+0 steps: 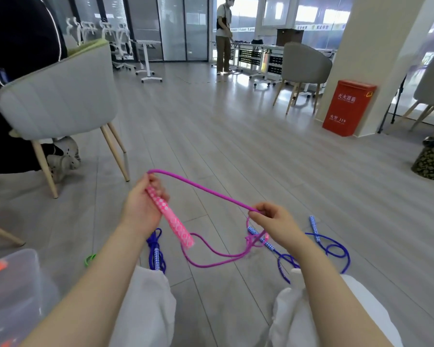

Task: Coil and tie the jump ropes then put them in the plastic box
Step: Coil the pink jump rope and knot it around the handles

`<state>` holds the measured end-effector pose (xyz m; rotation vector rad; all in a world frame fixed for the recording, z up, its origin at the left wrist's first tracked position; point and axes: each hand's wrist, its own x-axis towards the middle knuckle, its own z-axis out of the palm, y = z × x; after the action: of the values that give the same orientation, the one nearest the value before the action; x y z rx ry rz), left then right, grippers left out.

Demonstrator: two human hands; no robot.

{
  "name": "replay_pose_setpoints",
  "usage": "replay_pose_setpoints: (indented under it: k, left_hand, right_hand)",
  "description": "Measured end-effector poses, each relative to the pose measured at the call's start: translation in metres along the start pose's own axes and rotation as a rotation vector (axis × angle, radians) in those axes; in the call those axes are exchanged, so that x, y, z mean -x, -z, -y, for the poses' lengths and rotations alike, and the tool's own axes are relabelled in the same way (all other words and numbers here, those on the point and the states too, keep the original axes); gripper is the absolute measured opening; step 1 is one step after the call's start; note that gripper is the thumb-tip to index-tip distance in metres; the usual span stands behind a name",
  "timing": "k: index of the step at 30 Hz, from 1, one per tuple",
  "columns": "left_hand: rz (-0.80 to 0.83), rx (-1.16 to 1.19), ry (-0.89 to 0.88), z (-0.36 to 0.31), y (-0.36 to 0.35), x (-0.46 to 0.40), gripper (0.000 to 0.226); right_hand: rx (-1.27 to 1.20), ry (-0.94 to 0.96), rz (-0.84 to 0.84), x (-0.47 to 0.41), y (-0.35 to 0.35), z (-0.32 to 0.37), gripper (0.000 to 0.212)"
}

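Observation:
My left hand [142,204] grips the pink patterned handle [171,217] of a purple jump rope, handle pointing down and right. The purple cord [201,187] leaves the handle's top and runs taut to my right hand [271,219], which pinches it. Below that hand the cord drops to the floor in a loose loop [211,261] with a tangle near the second handle. A coiled blue rope [156,249] lies on the floor by my left knee. Another blue rope [331,246] lies loose on the right. The clear plastic box [18,276] stands at the bottom left.
A grey chair [58,96] with a seated person stands at left. A red fire-extinguisher box [347,107] is by the pillar, a patterned bin [432,159] at far right. A small green loop [90,259] lies on the floor. Another person stands at the back.

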<state>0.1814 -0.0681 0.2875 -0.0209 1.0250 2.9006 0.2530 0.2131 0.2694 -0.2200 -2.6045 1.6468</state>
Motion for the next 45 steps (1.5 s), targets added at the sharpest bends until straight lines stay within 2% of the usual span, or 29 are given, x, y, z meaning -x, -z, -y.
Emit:
replay_pose_setpoints:
  k: [3,6,8,11,15,19,26,34,40,45]
  left_hand:
    - [-0.116,0.263,-0.099,-0.021,0.023,-0.006,0.016]
    - [-0.246,0.355,-0.141,-0.03,0.034,-0.005,0.024]
    - [-0.229,0.262,-0.1,-0.029,0.027,-0.002,0.009]
    - [-0.153,-0.043,0.098,-0.012,0.012,0.005,0.013]
    - [-0.033,-0.599,0.295,0.028,-0.004,0.022,0.025]
    - [0.051,-0.704,0.375,0.065,-0.014,0.045,0.024]
    - [0.053,-0.656,0.297,0.087,-0.016,0.05,0.025]
    - [-0.016,-0.392,0.315,0.081,-0.019,0.042,0.031]
    - [0.002,-0.442,0.328,0.079,-0.021,0.043,0.036]
    - [-0.009,-0.405,0.326,0.071,-0.02,0.038,0.033]
  right_hand:
    - [-0.041,0.003,0.013,0.005,0.015,-0.001,0.014]
    - [-0.082,0.005,-0.027,0.01,0.021,0.0,0.017]
    - [-0.136,0.004,-0.095,0.01,0.017,0.002,0.017]
    - [-0.254,-0.001,-0.153,0.013,-0.001,0.007,0.016]
    - [-0.375,0.025,-0.09,0.02,-0.028,0.013,0.014]
    - [-0.388,0.068,-0.007,0.027,-0.05,0.016,0.017]
    - [-0.408,0.103,0.083,0.031,-0.054,0.022,0.027]
    - [-0.348,0.119,0.072,0.025,-0.068,0.023,0.013]
    - [-0.296,0.074,0.12,0.021,-0.068,0.017,0.007]
    - [-0.164,0.054,0.125,0.017,-0.065,0.008,0.011]
